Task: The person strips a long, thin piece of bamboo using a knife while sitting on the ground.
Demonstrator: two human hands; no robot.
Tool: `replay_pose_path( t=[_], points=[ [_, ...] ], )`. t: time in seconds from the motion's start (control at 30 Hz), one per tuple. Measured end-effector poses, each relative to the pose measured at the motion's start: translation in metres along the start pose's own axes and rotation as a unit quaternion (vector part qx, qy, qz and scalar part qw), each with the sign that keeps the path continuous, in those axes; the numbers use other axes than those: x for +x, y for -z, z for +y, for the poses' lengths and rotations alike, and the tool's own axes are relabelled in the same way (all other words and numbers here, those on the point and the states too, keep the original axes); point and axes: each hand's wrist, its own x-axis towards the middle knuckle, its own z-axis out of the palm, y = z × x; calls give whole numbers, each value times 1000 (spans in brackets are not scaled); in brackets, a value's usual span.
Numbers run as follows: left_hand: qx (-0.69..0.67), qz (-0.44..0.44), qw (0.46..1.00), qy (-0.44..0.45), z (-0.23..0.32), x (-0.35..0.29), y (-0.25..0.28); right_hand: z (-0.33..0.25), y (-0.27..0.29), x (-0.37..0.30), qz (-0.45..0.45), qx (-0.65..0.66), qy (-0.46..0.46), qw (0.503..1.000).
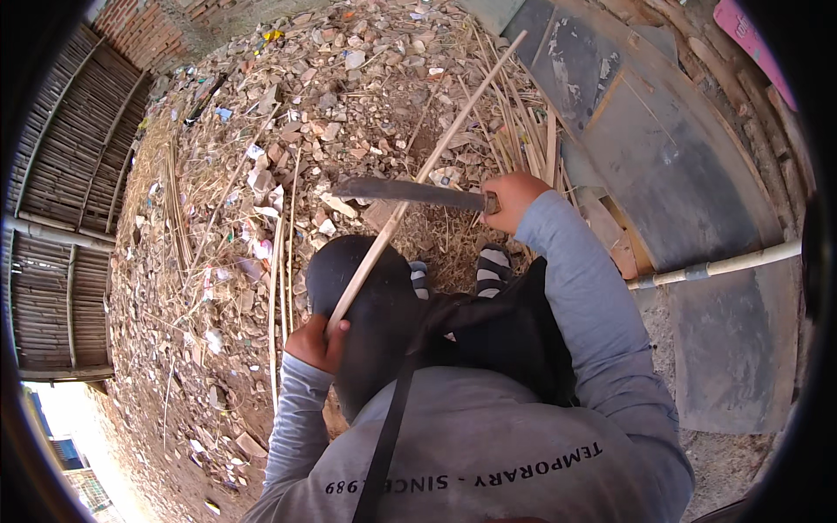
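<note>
My right hand [513, 202] is closed round the handle of a machete [410, 192], whose long dark blade points left. The blade lies across a pale bamboo strip [449, 131] near its middle; whether it touches or only overlaps in view, I cannot tell. Down by my left knee, my left hand [319, 343] grips the near end of that strip. From there the strip slants up and away to the right, over the rubble. My dark-clad left knee is bent beneath it.
Stones, brick bits and litter cover the ground [340, 113]. Several split bamboo strips [514, 113] lie ahead to the right, others [281, 261] on the left. Dark panels [697, 183] and a pale pole [758, 259] stand at my right. A bamboo-slat wall [61, 192] rises at far left.
</note>
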Motion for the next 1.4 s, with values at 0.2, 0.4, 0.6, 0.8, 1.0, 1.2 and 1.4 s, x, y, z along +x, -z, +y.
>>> replay_pose_path(
  t=[0.2,0.4,0.6,0.8,1.0,1.2,1.4],
  points=[
    [45,-59,997,11,-6,9,5,7,-21,13,-30,91,10,995],
    [34,-73,996,33,-15,-6,9,-6,-25,30,-41,147,36,988],
    [15,-69,997,38,-4,-23,4,-9,-18,10,-16,163,41,986],
    [39,40,998,-8,-6,-28,-18,-11,-10,-23,66,98,104,988],
    [72,103,992,-6,1,-41,-13,-25,-2,-13,88,25,72,993],
    [90,116,989,5,19,-71,21,-33,-24,3,51,43,108,992],
    [74,86,993,-15,28,-54,38,-46,-6,-28,85,13,142,986]
  ],
)
